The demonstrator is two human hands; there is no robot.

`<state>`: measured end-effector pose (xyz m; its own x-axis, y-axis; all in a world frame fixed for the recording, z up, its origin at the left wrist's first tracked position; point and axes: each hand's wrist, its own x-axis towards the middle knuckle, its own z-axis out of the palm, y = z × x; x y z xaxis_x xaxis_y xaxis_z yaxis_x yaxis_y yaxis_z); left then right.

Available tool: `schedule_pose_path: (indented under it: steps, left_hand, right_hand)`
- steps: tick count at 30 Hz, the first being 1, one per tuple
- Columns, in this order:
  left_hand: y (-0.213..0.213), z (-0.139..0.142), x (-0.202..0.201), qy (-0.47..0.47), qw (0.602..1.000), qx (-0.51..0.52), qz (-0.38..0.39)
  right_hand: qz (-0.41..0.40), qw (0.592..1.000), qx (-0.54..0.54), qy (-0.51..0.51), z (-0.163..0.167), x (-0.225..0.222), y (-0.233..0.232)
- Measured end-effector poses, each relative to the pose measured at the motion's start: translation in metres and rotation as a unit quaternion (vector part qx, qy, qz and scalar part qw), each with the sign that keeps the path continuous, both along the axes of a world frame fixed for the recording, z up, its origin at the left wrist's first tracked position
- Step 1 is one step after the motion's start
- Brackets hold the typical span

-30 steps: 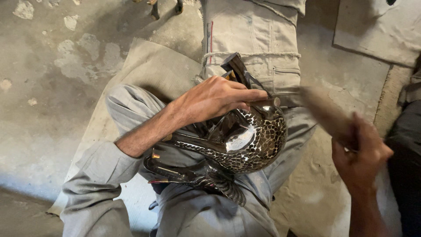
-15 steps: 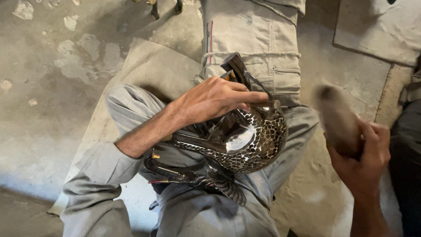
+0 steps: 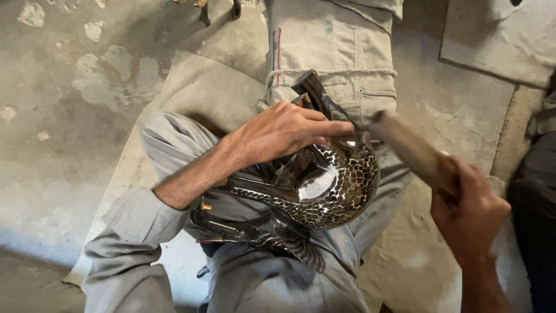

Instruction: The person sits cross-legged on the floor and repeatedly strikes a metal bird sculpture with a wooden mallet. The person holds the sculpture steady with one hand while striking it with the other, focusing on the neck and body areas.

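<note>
The left hand (image 3: 284,132) is lying over the top of a shiny, dark, rounded metal vessel with a dimpled, hammered surface (image 3: 330,185), fingers (image 3: 324,126) stretched out flat and pressing it down rather than curling around it. The vessel is resting on the lap, just below those fingers, among other dark metal pieces (image 3: 249,229) lying under the wrist. The right hand (image 3: 469,211) is wrapping shut around the handle of a blurred wooden mallet (image 3: 408,145), whose head is arriving right beside the left fingertips, at the vessel's rim. Judging by this, good striking is depending on keeping the left fingertips back from the mallet's landing spot, bracing the vessel firmly against the grey-trousered leg (image 3: 341,52), and landing blows squarely so the dimples are staying even.
</note>
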<state>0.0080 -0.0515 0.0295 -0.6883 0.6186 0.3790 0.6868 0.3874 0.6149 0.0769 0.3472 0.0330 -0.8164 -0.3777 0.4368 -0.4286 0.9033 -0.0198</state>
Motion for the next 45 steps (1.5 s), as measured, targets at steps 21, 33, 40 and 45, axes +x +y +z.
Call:
schedule_pose_path:
  steps: [21,33,40,45]
  left_hand:
    - [-0.001,-0.002,-0.001,0.045,0.999,-0.019,-0.003]
    - [-0.002,0.000,0.004,-0.005,1.000,-0.020,0.012]
    - [-0.003,0.000,0.002,0.069,0.998,0.001,0.000]
    - [-0.005,0.005,0.004,0.007,1.000,0.012,0.004]
  right_hand:
    - [0.005,0.988,-0.148,-0.052,0.014,-0.006,-0.009]
    - [-0.011,0.999,0.051,-0.004,0.011,-0.006,-0.018]
    - [0.013,0.989,-0.137,-0.060,0.019,-0.013,-0.014]
    - [0.035,0.998,-0.011,0.044,0.030,-0.012,-0.020]
